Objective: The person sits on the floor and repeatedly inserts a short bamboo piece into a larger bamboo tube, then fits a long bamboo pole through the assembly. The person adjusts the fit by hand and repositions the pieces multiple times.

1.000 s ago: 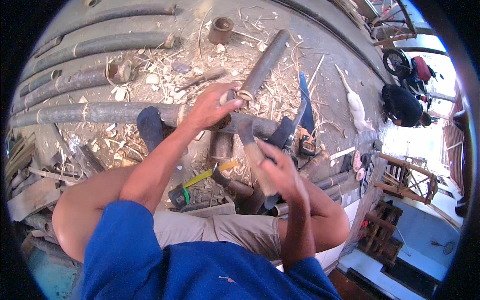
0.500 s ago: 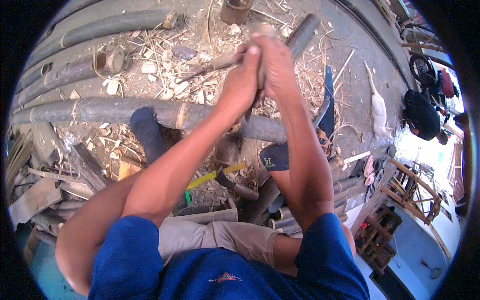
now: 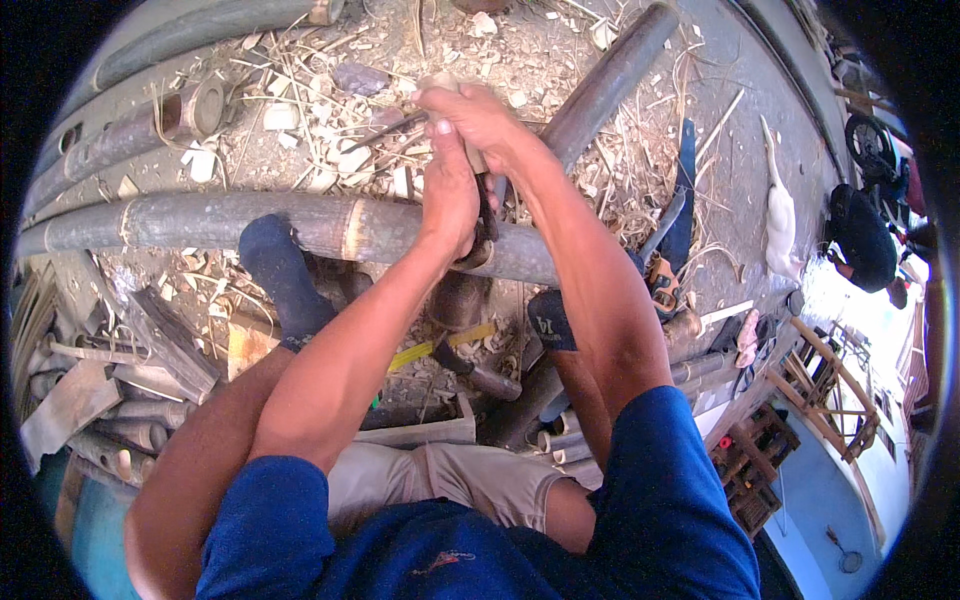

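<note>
Both my hands are wrapped round a chisel-like tool with a pale wooden handle (image 3: pixel 437 82) and a dark metal blade (image 3: pixel 487 228). My right hand (image 3: pixel 476 122) grips the upper handle. Lower down, against it, my left hand (image 3: pixel 452 187) closes round the same tool, hiding part of its shaft. The blade's lower end meets a cut opening (image 3: pixel 478 258) in a long grey bamboo pole (image 3: pixel 270 215) lying crosswise before me. My dark-socked left foot (image 3: pixel 275 262) rests against this pole; the other sock (image 3: pixel 552 320) shows just on its near side.
Pale chips (image 3: pixel 280 118) litter the ground beyond the pole. More bamboo poles (image 3: pixel 200 45) lie at far left, another (image 3: pixel 612 85) slants away right. At right are a handsaw (image 3: pixel 683 190) and a white cat (image 3: pixel 780 215). A hammer-like tool (image 3: pixel 480 375) lies between my legs.
My hands and the tool have shifted left and slightly down. The handle now leans left, and the blade has come to the opening in the bamboo. The whole view has also shifted a little.
</note>
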Tool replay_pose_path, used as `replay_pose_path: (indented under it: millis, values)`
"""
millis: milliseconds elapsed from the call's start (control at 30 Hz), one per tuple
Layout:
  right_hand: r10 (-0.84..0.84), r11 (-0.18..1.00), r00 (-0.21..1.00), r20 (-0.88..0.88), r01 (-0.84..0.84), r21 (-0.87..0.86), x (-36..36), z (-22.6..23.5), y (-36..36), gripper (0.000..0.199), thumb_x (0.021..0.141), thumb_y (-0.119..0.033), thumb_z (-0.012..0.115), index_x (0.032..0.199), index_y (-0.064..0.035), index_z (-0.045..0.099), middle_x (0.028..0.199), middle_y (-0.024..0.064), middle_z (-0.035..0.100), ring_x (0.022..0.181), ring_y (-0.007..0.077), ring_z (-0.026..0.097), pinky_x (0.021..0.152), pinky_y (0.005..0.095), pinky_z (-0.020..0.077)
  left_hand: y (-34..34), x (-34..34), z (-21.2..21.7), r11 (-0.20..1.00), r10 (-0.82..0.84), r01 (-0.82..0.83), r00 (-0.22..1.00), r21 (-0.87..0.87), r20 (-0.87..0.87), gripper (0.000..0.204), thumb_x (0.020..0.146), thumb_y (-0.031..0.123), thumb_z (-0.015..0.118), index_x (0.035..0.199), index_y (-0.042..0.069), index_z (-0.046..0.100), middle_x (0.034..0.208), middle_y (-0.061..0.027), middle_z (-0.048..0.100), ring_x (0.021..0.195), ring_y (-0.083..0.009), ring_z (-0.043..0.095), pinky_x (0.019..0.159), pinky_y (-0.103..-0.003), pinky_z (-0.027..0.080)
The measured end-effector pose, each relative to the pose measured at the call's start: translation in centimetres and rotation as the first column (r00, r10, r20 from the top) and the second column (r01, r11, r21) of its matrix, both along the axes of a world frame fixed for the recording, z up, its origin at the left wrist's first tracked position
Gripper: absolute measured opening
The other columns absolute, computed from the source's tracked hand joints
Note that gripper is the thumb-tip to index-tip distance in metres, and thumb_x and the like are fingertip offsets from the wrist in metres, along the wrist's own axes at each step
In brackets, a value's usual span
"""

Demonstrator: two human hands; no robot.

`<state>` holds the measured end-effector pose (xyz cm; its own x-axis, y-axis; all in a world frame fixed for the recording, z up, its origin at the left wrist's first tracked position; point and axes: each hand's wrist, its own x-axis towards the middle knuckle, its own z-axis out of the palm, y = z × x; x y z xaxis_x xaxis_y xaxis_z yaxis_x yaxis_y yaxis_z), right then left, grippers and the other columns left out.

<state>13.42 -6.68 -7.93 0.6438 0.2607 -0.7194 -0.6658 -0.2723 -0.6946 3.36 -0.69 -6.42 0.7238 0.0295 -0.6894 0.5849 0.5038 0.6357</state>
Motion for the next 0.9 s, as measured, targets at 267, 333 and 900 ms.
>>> replay_pose_path:
  millis: [267,333,900]
  values:
    - [-0.416,0.908,0.909,0.001,0.416,0.049,-2.1,2.1,-4.0,0.035,0.094,-0.028,0.07,0.113,-0.0017,0.057,0.082,0.007,0.063,0.068,0.0156,0.06,0.055,0.0339,0.0519,-0.7,0.8,-0.1,0.935,-0.346,0.344,0.938,-0.085,-0.012,0.08,0.102,0.077,0.03,0.089,0.005,0.061,0.068,-0.0055,0.057,0.052,-0.0152,0.052,0.05,-0.031,0.045]
    - [-0.483,0.875,0.875,0.011,0.483,-0.004,-2.7,2.4,-4.7,0.033,0.094,-0.028,0.071,0.108,-0.002,0.058,0.083,0.0074,0.062,0.066,0.0175,0.059,0.054,0.0373,0.0512,-0.7,0.7,-0.2,0.898,-0.433,0.434,0.901,-0.075,0.028,0.084,0.1,0.08,0.031,0.096,0.001,0.061,0.068,-0.0059,0.057,0.052,-0.0163,0.053,0.051,-0.033,0.045]
    - [-0.801,0.594,0.549,0.24,0.78,0.198,-10.7,5.3,-7.5,0.021,0.098,-0.025,0.063,0.102,-0.005,0.061,0.081,0.0042,0.06,0.065,0.0158,0.058,0.055,0.0348,0.0485,-0.6,-0.5,1.4,0.505,-0.855,0.85,0.469,0.152,0.22,0.1,0.09,0.093,0.027,0.074,0.0,0.062,0.062,-0.0073,0.056,0.055,-0.0191,0.057,0.055,-0.038,0.047]
